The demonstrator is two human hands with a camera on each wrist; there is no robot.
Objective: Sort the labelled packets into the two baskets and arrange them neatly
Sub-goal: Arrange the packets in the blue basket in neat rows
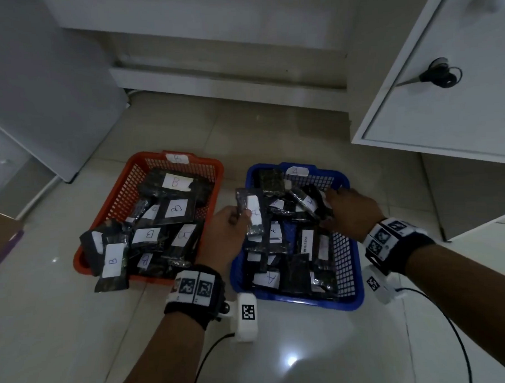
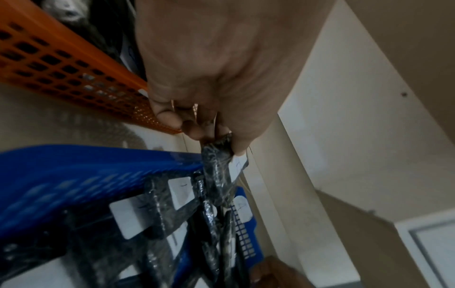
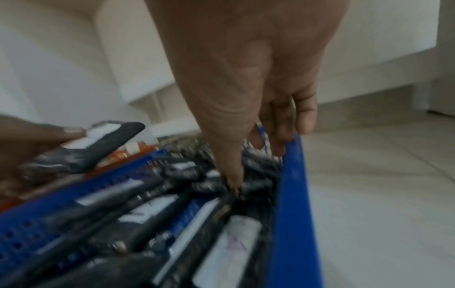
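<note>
An orange basket [image 1: 109, 197] tagged B holds several black packets with white B labels; one packet [image 1: 111, 270] hangs over its front left corner. To its right a blue basket [image 1: 347, 259] tagged A holds several A packets in a loose heap. My left hand [image 1: 243, 213] pinches a black packet with a white label [image 1: 254, 217] and holds it upright over the blue basket's left rim [image 2: 74, 175]. My right hand [image 1: 328, 208] reaches into the far right of the blue basket. Its thumb [image 3: 234, 183] touches the packets and its straight fingers [image 3: 283, 136] point down along the right wall [image 3: 293, 194].
Both baskets sit on a pale tiled floor. An open white cupboard door with a key [image 1: 440, 73] overhangs at the right, and a white cabinet base [image 1: 226, 79] runs behind. Another white unit [image 1: 39, 99] stands at the left. Black cables [image 1: 454, 327] trail from the wrist cameras.
</note>
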